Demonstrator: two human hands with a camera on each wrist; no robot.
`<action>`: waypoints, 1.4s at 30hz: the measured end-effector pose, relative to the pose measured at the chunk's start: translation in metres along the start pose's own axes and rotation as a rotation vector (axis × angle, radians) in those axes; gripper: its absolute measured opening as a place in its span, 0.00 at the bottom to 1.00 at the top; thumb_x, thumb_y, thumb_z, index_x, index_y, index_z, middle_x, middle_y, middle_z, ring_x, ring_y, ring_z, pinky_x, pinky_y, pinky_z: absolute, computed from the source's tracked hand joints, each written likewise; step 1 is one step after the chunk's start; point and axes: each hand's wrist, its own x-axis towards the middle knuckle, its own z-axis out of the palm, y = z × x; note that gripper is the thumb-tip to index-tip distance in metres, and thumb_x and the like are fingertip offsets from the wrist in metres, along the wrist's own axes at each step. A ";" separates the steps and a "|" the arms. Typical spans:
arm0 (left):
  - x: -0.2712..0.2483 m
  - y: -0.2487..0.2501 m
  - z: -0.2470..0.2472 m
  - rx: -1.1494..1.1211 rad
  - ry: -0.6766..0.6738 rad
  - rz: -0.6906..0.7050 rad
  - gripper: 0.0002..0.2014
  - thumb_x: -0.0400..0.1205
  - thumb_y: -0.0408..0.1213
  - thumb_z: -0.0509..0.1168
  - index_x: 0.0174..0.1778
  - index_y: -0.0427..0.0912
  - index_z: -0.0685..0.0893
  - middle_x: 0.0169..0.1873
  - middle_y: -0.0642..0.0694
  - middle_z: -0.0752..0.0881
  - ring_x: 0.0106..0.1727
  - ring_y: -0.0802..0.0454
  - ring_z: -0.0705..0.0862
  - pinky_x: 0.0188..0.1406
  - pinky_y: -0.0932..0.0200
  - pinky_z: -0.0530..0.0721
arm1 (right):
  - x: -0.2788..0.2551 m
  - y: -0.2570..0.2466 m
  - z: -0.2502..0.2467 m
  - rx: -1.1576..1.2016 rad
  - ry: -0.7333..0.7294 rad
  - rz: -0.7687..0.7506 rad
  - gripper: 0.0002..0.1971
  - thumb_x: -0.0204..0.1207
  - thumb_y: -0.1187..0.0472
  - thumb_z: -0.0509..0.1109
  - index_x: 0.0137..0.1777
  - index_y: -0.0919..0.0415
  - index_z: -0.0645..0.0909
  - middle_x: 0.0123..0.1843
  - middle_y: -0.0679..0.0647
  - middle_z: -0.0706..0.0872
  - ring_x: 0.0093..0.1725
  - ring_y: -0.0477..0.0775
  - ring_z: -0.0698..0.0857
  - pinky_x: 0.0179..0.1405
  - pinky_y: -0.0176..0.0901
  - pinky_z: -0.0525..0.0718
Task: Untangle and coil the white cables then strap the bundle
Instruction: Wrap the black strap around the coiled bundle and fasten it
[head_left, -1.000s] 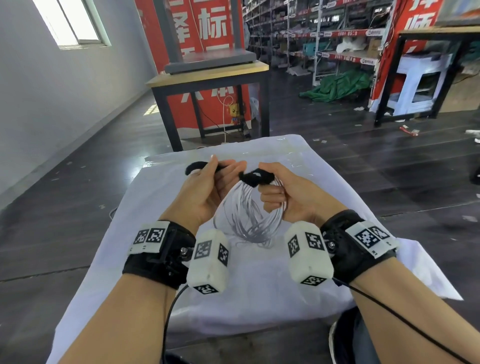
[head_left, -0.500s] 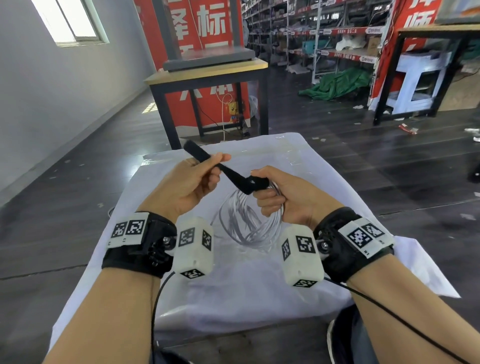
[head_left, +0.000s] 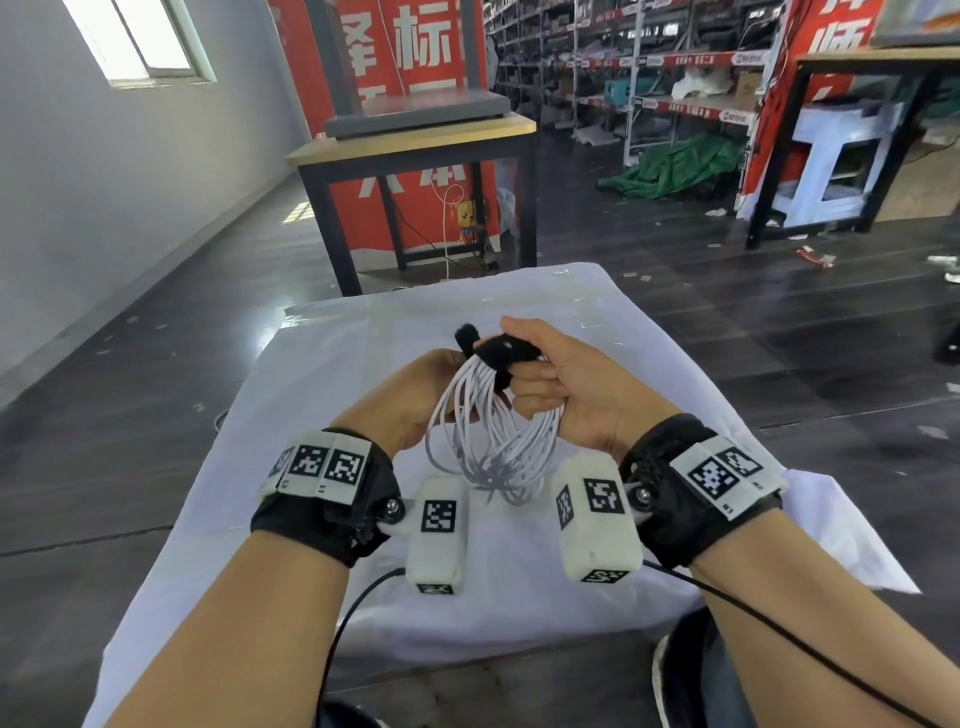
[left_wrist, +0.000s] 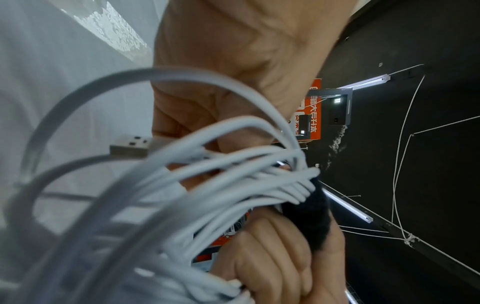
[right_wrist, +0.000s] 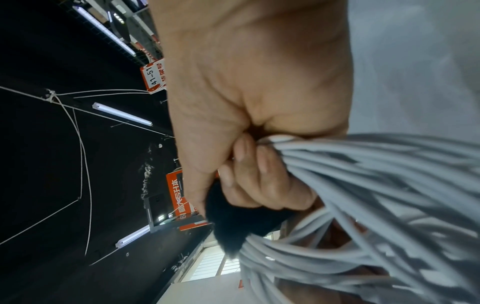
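Observation:
A coil of white cables (head_left: 493, 441) hangs in the air above the white cloth-covered table (head_left: 358, 343), held between both hands. A black strap (head_left: 504, 351) wraps over the top of the coil, and its free end sticks up between the hands. My right hand (head_left: 556, 379) grips the top of the coil, fingers curled over cables (right_wrist: 363, 195) and strap (right_wrist: 233, 218). My left hand (head_left: 415, 389) holds the coil's left side, fingers curled round the strands just by the strap (left_wrist: 309, 216). A USB plug (left_wrist: 130, 146) pokes out of the loops.
Beyond the cloth stands a wood-topped table with a black frame (head_left: 415, 140). Store shelves (head_left: 649, 62) and a green tarp (head_left: 675, 166) are at the back right, with dark floor all around. A black cord (head_left: 337, 634) trails from my left wrist.
My left hand had pulled the strap's end out to the upper left; it has since brought it back over the coil. The strap now lies wrapped round the top, and the coil sits higher between both hands.

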 end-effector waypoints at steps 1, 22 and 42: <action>-0.001 0.000 0.001 -0.012 -0.003 -0.010 0.14 0.82 0.19 0.57 0.33 0.34 0.79 0.24 0.44 0.77 0.22 0.53 0.75 0.29 0.60 0.76 | 0.000 0.001 0.000 -0.012 0.008 0.000 0.12 0.81 0.55 0.65 0.38 0.59 0.71 0.17 0.46 0.61 0.15 0.42 0.58 0.16 0.32 0.55; -0.010 0.011 0.014 0.232 0.117 0.296 0.14 0.77 0.37 0.73 0.55 0.50 0.80 0.51 0.49 0.84 0.49 0.56 0.81 0.47 0.66 0.77 | 0.009 0.004 -0.011 0.020 0.297 -0.113 0.14 0.79 0.55 0.68 0.35 0.58 0.72 0.17 0.46 0.60 0.15 0.43 0.58 0.15 0.32 0.58; -0.017 0.015 -0.007 -0.235 -0.137 0.134 0.12 0.80 0.21 0.63 0.51 0.42 0.82 0.35 0.39 0.87 0.32 0.52 0.86 0.36 0.64 0.87 | 0.002 -0.005 -0.016 -0.370 0.030 -0.050 0.14 0.84 0.54 0.61 0.55 0.64 0.82 0.39 0.57 0.85 0.36 0.51 0.80 0.38 0.41 0.80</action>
